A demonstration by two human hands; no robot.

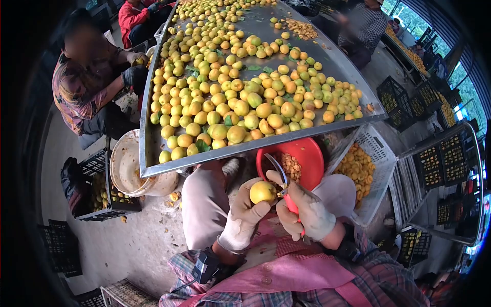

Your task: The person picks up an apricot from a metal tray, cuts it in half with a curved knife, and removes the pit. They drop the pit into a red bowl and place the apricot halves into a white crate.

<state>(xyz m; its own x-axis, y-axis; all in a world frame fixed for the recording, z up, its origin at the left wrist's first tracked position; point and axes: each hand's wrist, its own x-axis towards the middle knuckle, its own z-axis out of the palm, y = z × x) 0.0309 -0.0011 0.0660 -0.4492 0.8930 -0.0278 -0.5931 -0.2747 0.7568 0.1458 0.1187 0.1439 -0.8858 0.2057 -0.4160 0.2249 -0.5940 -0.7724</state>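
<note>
In a white work glove, my left hand (239, 219) grips a whole yellow apricot (262, 192) between thumb and fingers, above my lap. My gloved right hand (311, 214) is closed round the red handle of a knife (291, 204) with a thin curved blade pointing up and away. The knife and my right fingertips are right at the apricot's right side. Just beyond my hands is a red basin (316, 171) with apricot stones (291, 167) in it. To its right, a white crate (384, 148) holds orange apricot halves (356, 166).
A metal-rimmed table (255, 141) heaped with apricots (215, 97) stands ahead. White buckets (125, 166) and a black crate (110, 197) are at left. A person (89, 84) sits at the table's left side. Black crates (394, 97) and a metal trolley (409, 194) stand right.
</note>
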